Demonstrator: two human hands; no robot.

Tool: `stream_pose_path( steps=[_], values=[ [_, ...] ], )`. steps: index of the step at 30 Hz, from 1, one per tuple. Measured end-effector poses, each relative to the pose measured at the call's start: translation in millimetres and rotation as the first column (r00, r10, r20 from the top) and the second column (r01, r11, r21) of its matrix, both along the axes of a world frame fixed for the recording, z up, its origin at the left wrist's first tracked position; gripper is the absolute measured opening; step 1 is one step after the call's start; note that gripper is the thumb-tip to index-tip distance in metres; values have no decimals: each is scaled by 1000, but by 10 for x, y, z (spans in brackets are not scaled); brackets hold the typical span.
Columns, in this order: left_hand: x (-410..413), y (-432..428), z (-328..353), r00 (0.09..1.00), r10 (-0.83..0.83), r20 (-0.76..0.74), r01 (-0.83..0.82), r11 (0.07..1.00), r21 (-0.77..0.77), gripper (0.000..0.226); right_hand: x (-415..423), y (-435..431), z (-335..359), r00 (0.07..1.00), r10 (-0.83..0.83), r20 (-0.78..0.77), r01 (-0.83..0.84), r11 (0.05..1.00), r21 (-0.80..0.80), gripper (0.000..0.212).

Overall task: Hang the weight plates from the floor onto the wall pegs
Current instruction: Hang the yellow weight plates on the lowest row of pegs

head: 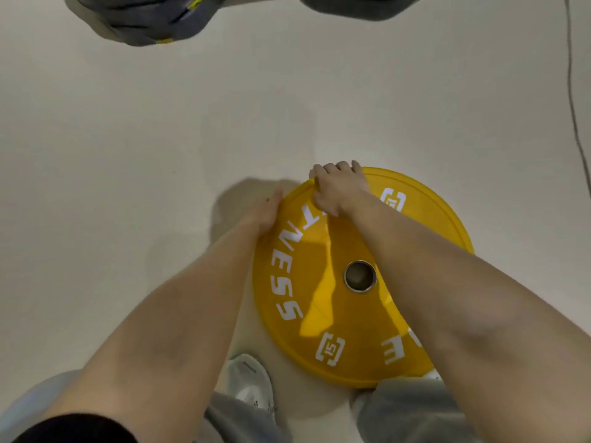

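Observation:
A yellow weight plate point(348, 321) with white lettering and a steel-ringed centre hole lies on the pale floor between my feet. My right hand point(335, 190) reaches across it and curls its fingers over the far rim. My left hand point(267, 212) lies along the plate's left edge, with its fingers tucked down at the rim; how far they go under is hidden. The far side of the plate looks slightly raised, with a shadow on the floor beyond it.
Dark grey plates point(150, 17) with yellow-green marks show at the top left, and another dark shape point(355, 6) at the top right. A thin cable point(575, 116) runs down the right side. My white shoe point(251, 383) stands next to the plate's near edge.

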State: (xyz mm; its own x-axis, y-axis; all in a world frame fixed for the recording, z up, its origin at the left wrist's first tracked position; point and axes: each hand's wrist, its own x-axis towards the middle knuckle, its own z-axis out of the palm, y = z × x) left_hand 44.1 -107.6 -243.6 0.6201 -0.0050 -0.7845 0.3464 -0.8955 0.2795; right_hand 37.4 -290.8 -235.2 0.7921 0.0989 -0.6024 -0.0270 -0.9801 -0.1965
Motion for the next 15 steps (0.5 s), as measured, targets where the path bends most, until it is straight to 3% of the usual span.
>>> stream_pose_path(
  steps=[2, 8, 15],
  values=[
    [3, 62, -234, 999, 14, 29, -14, 1000, -6, 69, 56, 90, -166, 999, 24, 24, -24, 1000, -17, 48],
    [-5, 92, -480, 987, 110, 121, -119, 991, 66, 33, 170, 143, -324, 998, 19, 55, -18, 1000, -11, 50],
    [-107, -12, -389, 989, 40, 139, -55, 993, 106, 40, 49, 192, -284, 995, 21, 96, -15, 998, -61, 57]
  ],
)
